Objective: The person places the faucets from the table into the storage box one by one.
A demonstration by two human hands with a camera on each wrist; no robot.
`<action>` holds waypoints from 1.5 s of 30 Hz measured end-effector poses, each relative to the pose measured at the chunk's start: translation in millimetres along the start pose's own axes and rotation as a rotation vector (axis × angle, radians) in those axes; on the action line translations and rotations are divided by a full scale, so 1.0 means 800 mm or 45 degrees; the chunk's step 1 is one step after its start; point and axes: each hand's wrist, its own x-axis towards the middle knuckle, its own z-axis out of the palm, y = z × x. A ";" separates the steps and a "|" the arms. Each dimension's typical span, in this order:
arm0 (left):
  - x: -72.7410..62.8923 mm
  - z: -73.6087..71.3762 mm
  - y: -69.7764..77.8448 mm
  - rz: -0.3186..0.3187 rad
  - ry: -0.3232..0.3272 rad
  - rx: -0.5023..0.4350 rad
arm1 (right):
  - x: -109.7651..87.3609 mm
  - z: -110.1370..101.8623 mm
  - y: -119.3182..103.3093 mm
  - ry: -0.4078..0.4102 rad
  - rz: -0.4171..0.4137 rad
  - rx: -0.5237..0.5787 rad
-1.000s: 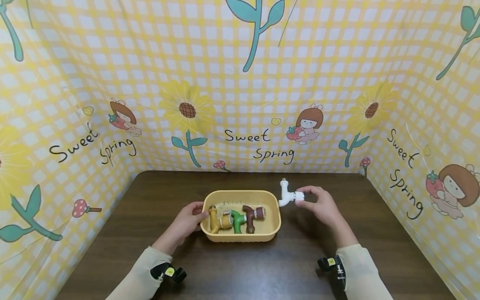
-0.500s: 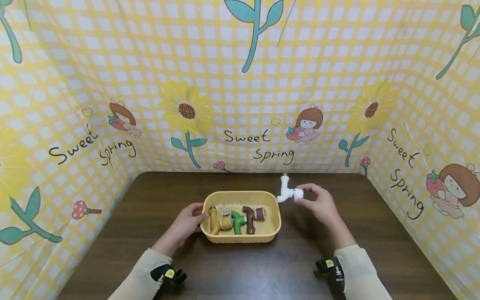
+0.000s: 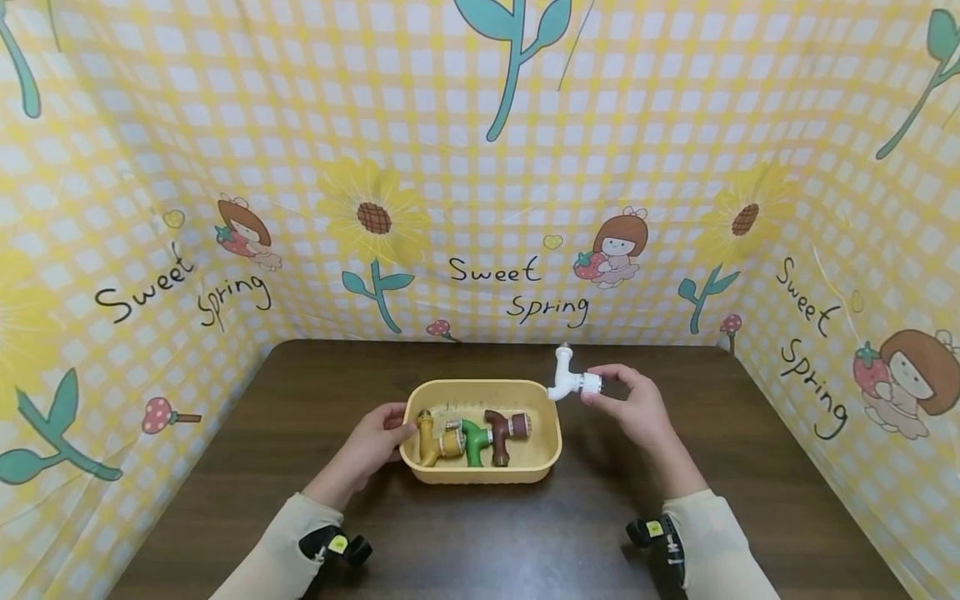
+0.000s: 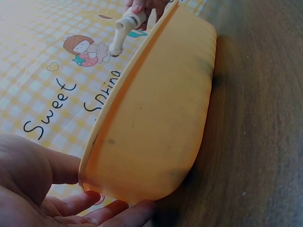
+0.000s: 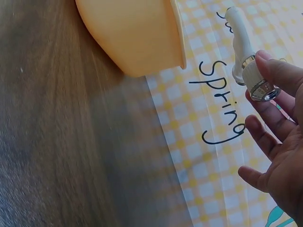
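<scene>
A yellow plastic basin (image 3: 480, 476) stands on the table, and my left hand (image 3: 378, 442) grips its left end. In the left wrist view the thumb lies at the rim and the fingers (image 4: 113, 213) lie against the outer wall. My right hand (image 3: 636, 408) pinches a white faucet (image 3: 566, 379) by its round knob, between thumb and fingertips. This faucet is held in the air by the basin's right back corner, its threaded end pointing up. Inside the basin lie a mustard-yellow faucet (image 3: 428, 442), a green faucet (image 3: 476, 442) and a dark brown faucet (image 3: 500, 440).
The dark wooden table (image 3: 495, 542) reaches back to a yellow checked cloth (image 3: 480, 192) that hangs behind and on both sides. A black wrist camera (image 3: 351, 550) sits on the left sleeve and another wrist camera (image 3: 645, 533) on the right.
My right hand has risen slightly and shifted left, bringing the white faucet closer to the basin's rim. The left hand, the basin and its faucets stay in place.
</scene>
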 end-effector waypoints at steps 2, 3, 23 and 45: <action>0.000 -0.001 0.000 -0.003 0.002 0.001 | 0.000 0.002 -0.002 -0.006 -0.006 0.005; 0.000 -0.001 0.000 -0.002 -0.001 0.004 | 0.000 0.004 -0.003 -0.008 -0.010 -0.001; 0.002 0.002 0.000 0.033 -0.014 -0.018 | -0.008 0.022 -0.019 0.014 -0.083 0.005; -0.001 -0.002 0.001 0.002 -0.005 -0.002 | -0.008 0.042 -0.035 -0.062 -0.140 0.009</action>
